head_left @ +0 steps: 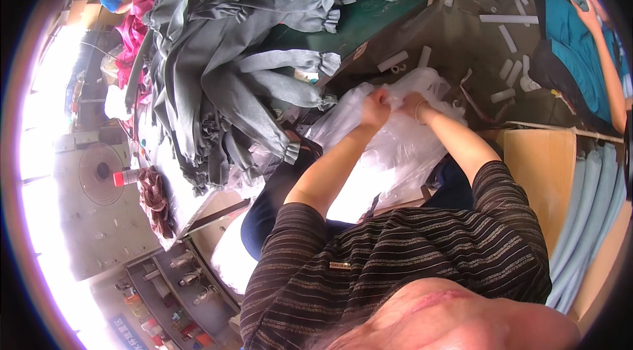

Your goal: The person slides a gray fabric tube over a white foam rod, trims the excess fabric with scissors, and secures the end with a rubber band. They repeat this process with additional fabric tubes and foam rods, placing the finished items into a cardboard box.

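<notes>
My left hand (376,108) and my right hand (413,105) are close together in front of me, both closed on a clear plastic bag (414,145). The crumpled bag spreads between my forearms and hangs down over my knees. Fingers of both hands are curled into its upper part, and the plastic hides some of their tips. Just left of the bag, a large heap of grey-green garments (191,53) with gathered cuffs hangs over the table edge, apart from my hands.
A green tabletop (369,17) shows beneath the garments. White tubes (506,38) litter the floor ahead. At right stand a cardboard box (541,178) and folded light-blue cloth (587,211). Another person's arm (603,53) rests by teal cloth (572,40). A fan (102,172) stands left.
</notes>
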A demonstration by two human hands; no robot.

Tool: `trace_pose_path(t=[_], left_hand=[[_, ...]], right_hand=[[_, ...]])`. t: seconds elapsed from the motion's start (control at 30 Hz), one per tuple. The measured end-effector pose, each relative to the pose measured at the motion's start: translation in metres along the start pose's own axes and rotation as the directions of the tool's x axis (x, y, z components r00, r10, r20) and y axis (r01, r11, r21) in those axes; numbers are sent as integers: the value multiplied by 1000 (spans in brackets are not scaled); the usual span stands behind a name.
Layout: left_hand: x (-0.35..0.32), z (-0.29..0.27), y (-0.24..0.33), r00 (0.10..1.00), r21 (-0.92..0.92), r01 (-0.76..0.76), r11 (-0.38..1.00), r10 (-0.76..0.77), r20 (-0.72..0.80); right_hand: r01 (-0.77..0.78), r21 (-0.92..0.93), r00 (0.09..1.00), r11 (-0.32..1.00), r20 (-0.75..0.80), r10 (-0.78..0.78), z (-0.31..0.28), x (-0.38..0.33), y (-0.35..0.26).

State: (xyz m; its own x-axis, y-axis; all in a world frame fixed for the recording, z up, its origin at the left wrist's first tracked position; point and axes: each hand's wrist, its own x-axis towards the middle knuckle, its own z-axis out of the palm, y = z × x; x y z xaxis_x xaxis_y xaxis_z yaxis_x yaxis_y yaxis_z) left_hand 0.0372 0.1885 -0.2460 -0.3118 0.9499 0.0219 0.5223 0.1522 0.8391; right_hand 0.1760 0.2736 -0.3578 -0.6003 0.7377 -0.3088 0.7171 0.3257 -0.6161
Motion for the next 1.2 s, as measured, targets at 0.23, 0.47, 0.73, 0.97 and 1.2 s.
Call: trace_pose_path(t=[0.23, 0.47, 0.73, 0.97, 1.2], left_hand=[[8, -31, 106, 858, 90, -504, 859, 486, 169], [136, -71, 224, 650, 770, -472, 429, 759, -25], [117, -155, 216, 941, 114, -338, 934, 334, 51], [64, -182, 185, 982, -443, 42, 896, 44, 182], [33, -180, 165, 979, -76, -91, 993, 103, 177]], right_hand=[[498, 729, 388, 470, -672, 631, -148, -9, 41], [289, 332, 579, 898, -808, 112, -158, -73, -51], [18, -178, 769, 984, -626, -128, -120, -104, -73], [551, 116, 564, 826, -781, -266, -167, -99, -157], [364, 842, 922, 397, -387, -23, -196, -94, -230]])
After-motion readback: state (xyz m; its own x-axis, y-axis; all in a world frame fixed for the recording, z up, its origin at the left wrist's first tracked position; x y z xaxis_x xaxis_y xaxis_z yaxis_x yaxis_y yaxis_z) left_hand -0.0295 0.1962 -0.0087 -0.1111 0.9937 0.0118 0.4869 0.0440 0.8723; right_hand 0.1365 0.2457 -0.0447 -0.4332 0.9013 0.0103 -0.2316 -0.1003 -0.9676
